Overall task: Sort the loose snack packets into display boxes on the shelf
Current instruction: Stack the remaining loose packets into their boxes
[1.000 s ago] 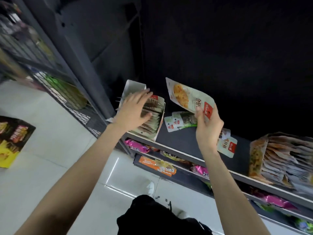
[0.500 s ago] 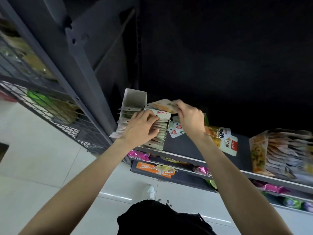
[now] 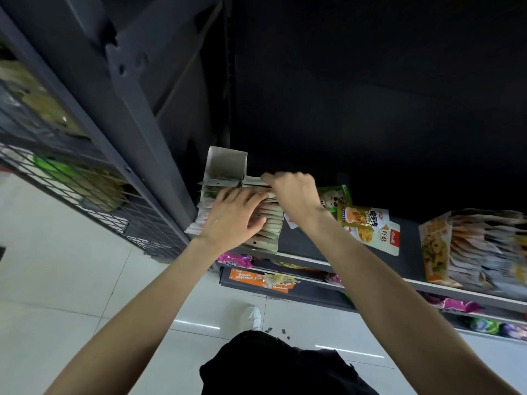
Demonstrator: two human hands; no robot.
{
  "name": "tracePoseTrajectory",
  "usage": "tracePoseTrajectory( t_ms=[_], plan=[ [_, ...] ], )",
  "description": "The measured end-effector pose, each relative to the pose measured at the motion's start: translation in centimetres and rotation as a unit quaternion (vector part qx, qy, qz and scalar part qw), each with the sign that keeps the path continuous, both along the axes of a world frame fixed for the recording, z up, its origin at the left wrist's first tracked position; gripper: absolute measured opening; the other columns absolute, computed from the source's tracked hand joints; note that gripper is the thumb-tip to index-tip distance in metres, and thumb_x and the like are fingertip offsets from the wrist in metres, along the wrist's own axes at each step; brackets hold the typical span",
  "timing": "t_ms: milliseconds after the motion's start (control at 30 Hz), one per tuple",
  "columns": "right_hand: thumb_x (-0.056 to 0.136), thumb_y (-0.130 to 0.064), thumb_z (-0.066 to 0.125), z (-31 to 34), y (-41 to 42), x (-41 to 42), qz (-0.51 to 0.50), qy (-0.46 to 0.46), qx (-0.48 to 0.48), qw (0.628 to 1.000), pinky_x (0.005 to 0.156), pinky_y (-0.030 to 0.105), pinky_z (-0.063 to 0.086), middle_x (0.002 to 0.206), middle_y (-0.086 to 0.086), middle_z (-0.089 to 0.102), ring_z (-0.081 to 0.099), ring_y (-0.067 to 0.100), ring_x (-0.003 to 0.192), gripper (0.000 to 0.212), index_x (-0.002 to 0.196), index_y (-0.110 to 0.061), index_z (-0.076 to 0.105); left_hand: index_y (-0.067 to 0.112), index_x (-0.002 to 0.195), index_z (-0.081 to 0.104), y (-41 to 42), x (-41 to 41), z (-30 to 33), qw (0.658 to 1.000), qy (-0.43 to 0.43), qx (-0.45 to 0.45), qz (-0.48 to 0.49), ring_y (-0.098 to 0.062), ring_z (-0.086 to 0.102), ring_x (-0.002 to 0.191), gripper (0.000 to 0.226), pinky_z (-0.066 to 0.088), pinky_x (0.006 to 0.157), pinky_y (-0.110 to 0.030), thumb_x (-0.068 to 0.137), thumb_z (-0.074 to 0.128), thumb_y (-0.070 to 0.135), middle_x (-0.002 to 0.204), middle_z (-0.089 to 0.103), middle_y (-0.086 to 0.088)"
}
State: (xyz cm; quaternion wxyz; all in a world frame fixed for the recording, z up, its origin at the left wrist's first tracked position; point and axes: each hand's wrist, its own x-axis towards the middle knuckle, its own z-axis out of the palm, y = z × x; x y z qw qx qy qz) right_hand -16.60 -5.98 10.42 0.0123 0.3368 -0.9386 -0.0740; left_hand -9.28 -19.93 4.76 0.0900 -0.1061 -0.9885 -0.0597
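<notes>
on the dark shelf (image 3: 313, 246) the cardboard display box (image 3: 228, 166) stands at the left end packed with snack packets (image 3: 269, 223), left hand (image 3: 233, 218) spread flat across them, right hand (image 3: 293, 189) curled, pinching one packet's top edge at the box's rear, loose packets (image 3: 368, 226) lying just beside.

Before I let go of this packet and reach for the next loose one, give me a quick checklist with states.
1. Left hand bracing the packet row in the display box: ok.
2. Right hand fingers curled at the row's back: ok.
3. Packet fully seated in the row: cannot tell, fingers hide it.
4. Box squarely on the shelf: not ok, its front corner overhangs the edge.
5. Loose packets within reach to the right: ok.
6. Second display box upright: ok.
</notes>
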Motion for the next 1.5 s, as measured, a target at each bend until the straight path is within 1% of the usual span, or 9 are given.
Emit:
tracePoseTrajectory(
  t_ms=[233, 400, 500, 667, 767, 933, 1100, 1233, 1500],
  plan=[
    [0.069, 0.008, 0.068, -2.7, 1.0, 0.7, -0.024, 0.028, -0.126, 0.991, 0.043, 0.027, 0.045, 0.087, 0.005, 0.068, 0.065, 0.029, 0.057, 0.05, 0.113, -0.016, 0.065, 0.021, 0.118, 0.061, -0.3, 0.2, -0.3, 1.0, 0.01, 0.007, -0.005, -0.021, 0.061, 0.1, 0.048, 0.043, 0.092, -0.038, 0.084, 0.039, 0.048, 0.115, 0.064, 0.0],
    [0.085, 0.007, 0.05, -2.6, 0.7, -0.4, -0.036, -0.042, -0.094, 0.994, 0.077, 0.037, 0.054, 0.128, -0.001, 0.058, 0.064, 0.028, 0.1, 0.053, 0.13, -0.02, 0.055, 0.02, 0.118, 0.06, 0.0, 0.2, -0.4, 1.0, 0.0, 0.004, 0.004, -0.022, 0.06, 0.102, 0.048, 0.042, 0.094, -0.039, 0.084, 0.039, 0.047, 0.114, 0.063, -0.001],
    [0.087, 0.005, 0.049, -3.1, 1.0, -1.1, -0.031, -0.054, -0.121, 0.991, 0.078, 0.036, 0.054, 0.128, -0.004, 0.058, 0.064, 0.025, 0.103, 0.057, 0.133, -0.028, 0.052, 0.019, 0.12, 0.059, 0.3, 0.4, -0.2, 1.0, 0.006, 0.013, 0.015, -0.025, 0.059, 0.106, 0.051, 0.041, 0.096, -0.041, 0.084, 0.038, 0.048, 0.117, 0.063, -0.003],
    [0.092, -0.005, 0.054, -3.7, 6.8, 2.8, -0.021, -0.034, -0.339, 0.94, 0.08, 0.034, 0.053, 0.127, 0.005, 0.06, 0.058, 0.024, 0.113, 0.041, 0.131, -0.017, 0.056, 0.014, 0.108, 0.063, 4.0, 1.9, 1.4, 0.973, 0.188, 0.122, 0.06, -0.023, 0.057, 0.091, 0.031, 0.041, 0.083, -0.037, 0.084, 0.054, 0.032, 0.097, 0.065, -0.003],
    [0.084, 0.006, 0.06, -5.9, 13.5, 5.8, -0.045, 0.027, -0.373, 0.926, 0.069, 0.031, 0.055, 0.104, 0.008, 0.069, 0.065, 0.025, 0.092, 0.034, 0.115, -0.008, 0.066, 0.013, 0.096, 0.062, 8.8, 3.1, 1.5, 0.943, 0.257, 0.213, -0.004, -0.018, 0.052, 0.073, 0.017, 0.039, 0.068, -0.031, 0.085, 0.056, 0.023, 0.077, 0.06, 0.001],
    [0.086, 0.002, 0.058, -10.5, 24.5, 6.7, -0.184, -0.069, -0.293, 0.936, 0.057, 0.032, 0.053, 0.087, 0.01, 0.071, 0.067, 0.03, 0.074, 0.028, 0.109, -0.011, 0.068, 0.015, 0.1, 0.064, 16.5, 1.7, -2.2, 0.962, 0.096, 0.238, -0.095, -0.013, 0.058, 0.076, 0.019, 0.047, 0.066, -0.028, 0.086, 0.055, 0.023, 0.08, 0.062, 0.006],
    [0.097, -0.022, 0.047, -15.3, 29.6, 2.1, -0.253, -0.194, -0.178, 0.931, 0.098, 0.043, 0.044, 0.147, 0.009, 0.038, 0.039, 0.031, 0.133, 0.044, 0.141, -0.018, 0.041, 0.02, 0.133, 0.046, 21.8, -2.8, -7.5, 0.982, -0.154, 0.101, -0.04, -0.019, 0.049, 0.119, 0.043, 0.042, 0.096, -0.034, 0.092, 0.05, 0.034, 0.131, 0.053, -0.001],
    [0.099, -0.032, 0.044, -18.1, 30.4, 0.2, -0.246, -0.289, -0.128, 0.916, 0.115, 0.042, 0.023, 0.159, 0.003, 0.01, 0.009, 0.024, 0.146, 0.052, 0.147, -0.022, 0.029, 0.022, 0.143, 0.034, 25.0, -5.3, -10.3, 0.972, -0.222, 0.069, -0.043, -0.02, 0.035, 0.132, 0.054, 0.033, 0.105, -0.038, 0.093, 0.051, 0.034, 0.147, 0.036, 0.0],
    [0.099, -0.024, 0.041, -18.3, 33.5, 1.5, -0.116, -0.309, -0.181, 0.926, 0.104, 0.034, 0.039, 0.151, -0.011, 0.032, 0.039, 0.012, 0.133, 0.029, 0.118, -0.022, 0.063, 0.029, 0.148, 0.023, 27.1, -7.3, -13.6, 0.96, -0.253, -0.01, -0.117, -0.022, 0.006, 0.145, 0.077, 0.009, 0.117, -0.05, 0.084, 0.062, 0.05, 0.158, 0.009, 0.0]
  ],
)
